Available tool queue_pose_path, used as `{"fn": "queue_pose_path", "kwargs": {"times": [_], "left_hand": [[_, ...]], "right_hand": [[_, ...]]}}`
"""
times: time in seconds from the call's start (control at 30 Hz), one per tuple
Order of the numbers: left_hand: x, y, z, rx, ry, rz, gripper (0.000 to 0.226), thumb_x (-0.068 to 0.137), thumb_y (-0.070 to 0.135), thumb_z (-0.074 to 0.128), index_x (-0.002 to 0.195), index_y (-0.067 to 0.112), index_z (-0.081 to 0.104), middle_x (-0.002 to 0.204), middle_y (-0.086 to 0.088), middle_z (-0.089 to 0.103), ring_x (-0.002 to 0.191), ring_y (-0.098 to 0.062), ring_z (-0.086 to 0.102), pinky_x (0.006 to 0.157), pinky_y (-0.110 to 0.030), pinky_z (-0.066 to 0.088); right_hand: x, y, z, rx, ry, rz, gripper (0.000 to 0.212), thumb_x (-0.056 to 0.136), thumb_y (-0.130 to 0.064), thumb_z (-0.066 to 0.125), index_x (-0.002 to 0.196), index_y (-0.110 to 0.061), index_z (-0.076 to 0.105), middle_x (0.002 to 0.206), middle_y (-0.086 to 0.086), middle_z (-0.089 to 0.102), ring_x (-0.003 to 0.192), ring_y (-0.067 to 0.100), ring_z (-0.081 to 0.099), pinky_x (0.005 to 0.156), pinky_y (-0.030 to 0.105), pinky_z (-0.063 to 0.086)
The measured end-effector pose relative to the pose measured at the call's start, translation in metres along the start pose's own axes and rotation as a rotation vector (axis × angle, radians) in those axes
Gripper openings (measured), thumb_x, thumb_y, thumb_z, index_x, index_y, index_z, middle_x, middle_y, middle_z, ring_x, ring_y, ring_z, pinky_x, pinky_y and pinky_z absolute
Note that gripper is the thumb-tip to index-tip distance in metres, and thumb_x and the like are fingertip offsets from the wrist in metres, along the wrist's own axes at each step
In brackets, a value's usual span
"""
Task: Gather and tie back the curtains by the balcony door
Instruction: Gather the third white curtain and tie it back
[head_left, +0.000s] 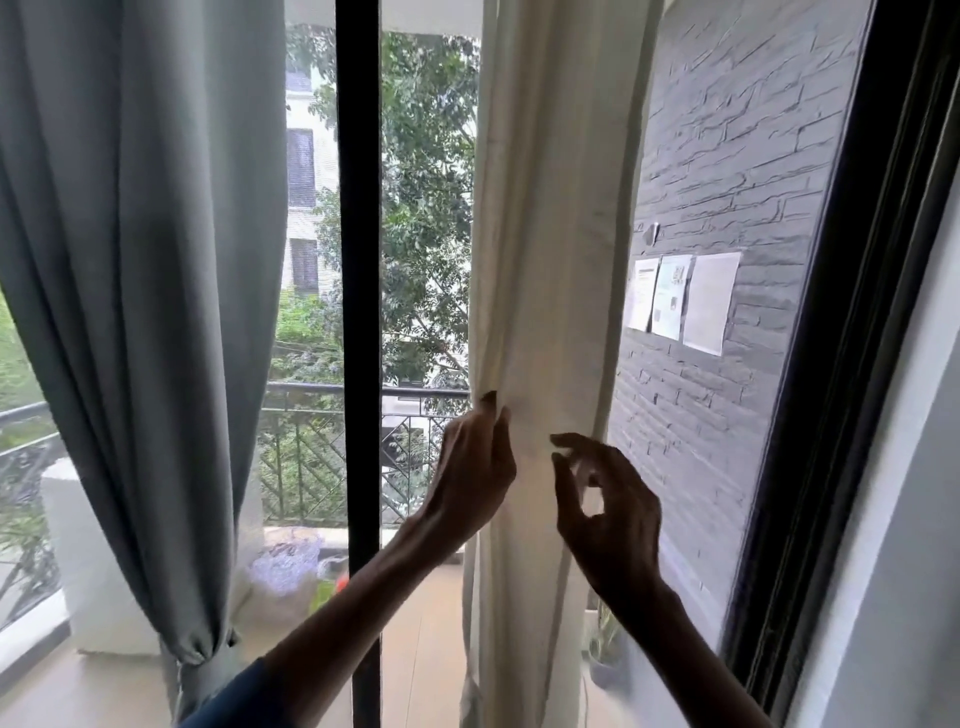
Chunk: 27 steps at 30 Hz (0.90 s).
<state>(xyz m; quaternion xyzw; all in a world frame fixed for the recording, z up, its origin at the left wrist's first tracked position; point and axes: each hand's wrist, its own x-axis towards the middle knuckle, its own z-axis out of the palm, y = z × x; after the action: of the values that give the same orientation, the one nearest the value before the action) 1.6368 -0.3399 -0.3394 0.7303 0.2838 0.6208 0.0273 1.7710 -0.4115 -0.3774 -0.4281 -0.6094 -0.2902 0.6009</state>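
Note:
A cream curtain (545, 260) hangs gathered in a narrow column right of the black door frame post (358, 312). My left hand (475, 467) is at the curtain's left edge at railing height and grips the folds, which converge at its fingertips. Just to the right, my right hand (608, 504) hovers in front of the curtain's right side with loosely curled fingers; thumb and forefinger form a ring with nothing seen in it. A grey curtain (140, 260) fills the left side, bunched and tied low down at a knot (200, 652).
A dark grey brick wall (727, 156) with three paper sheets (680, 301) and a small hook (653, 232) stands right of the cream curtain. A black window frame (831, 364) runs down the right. Outside are a balcony railing (311, 447), a white block and bags on the floor.

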Motion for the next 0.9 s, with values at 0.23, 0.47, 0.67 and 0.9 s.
{"fn": "queue_pose_path", "kwargs": {"times": [0.23,0.47,0.67,0.9], "left_hand": [[-0.015,0.013,-0.003,-0.214,-0.174,0.103,0.065,0.1,-0.006,0.04,0.155,0.01,0.008,0.156,0.029,0.027,0.075,-0.002,0.063,0.107,-0.025,0.044],[-0.024,0.031,-0.006,-0.246,-0.084,-0.001,0.076,0.102,0.004,0.047,0.156,0.008,-0.008,0.131,0.013,0.047,0.068,-0.027,0.059,0.062,-0.016,0.046],[-0.009,0.03,-0.01,-0.279,-0.175,-0.269,0.037,0.096,0.05,0.056,0.097,0.013,0.06,0.075,-0.013,0.064,0.063,-0.019,0.058,0.059,-0.034,0.046],[0.009,-0.004,-0.005,-0.026,-0.189,-0.277,0.049,0.093,0.028,0.067,0.057,0.015,0.036,0.054,0.004,0.032,0.054,-0.019,0.033,0.054,-0.031,0.02]], "right_hand": [[-0.002,-0.004,-0.009,0.238,0.156,0.384,0.069,0.08,-0.004,0.084,0.133,-0.01,0.04,0.13,-0.003,0.047,0.086,0.01,0.071,0.057,0.021,0.058],[-0.032,-0.009,0.012,-0.125,-0.042,0.093,0.037,0.089,-0.002,0.072,0.124,-0.015,0.07,0.12,-0.002,0.071,0.092,0.011,0.071,0.062,0.03,0.06],[-0.034,-0.02,0.011,-0.078,-0.341,0.023,0.039,0.094,-0.01,0.064,0.133,-0.015,0.065,0.139,0.001,0.056,0.116,0.013,0.063,0.071,0.022,0.057],[0.03,0.046,-0.014,0.188,-0.152,0.366,0.055,0.079,-0.023,0.086,0.129,-0.013,0.063,0.132,-0.003,0.061,0.122,0.007,0.058,0.091,0.022,0.052]]}}
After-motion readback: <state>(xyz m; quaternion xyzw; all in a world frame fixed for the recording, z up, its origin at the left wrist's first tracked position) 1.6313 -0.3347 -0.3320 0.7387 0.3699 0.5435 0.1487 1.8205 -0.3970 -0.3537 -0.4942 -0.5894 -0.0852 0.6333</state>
